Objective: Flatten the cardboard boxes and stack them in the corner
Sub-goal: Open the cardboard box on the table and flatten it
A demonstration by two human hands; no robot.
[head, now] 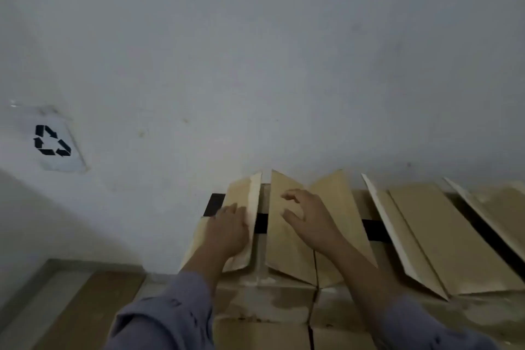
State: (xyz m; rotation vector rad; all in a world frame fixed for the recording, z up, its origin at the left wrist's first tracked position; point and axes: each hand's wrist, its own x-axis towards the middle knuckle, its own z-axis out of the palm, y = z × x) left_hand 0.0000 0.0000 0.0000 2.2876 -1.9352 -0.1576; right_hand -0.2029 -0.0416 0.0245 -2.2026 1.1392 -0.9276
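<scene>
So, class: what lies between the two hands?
In the head view, an open gap between two raised flaps, crossed by dark tape, separates left hand and right hand.

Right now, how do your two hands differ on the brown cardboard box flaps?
The left hand lies flat, palm pressed on the left brown cardboard flap; the right hand hovers with fingers curled and spread over the middle brown cardboard flap, seemingly gripping nothing. The left reaches less far forward. Both wear grey-purple sleeves.
</scene>
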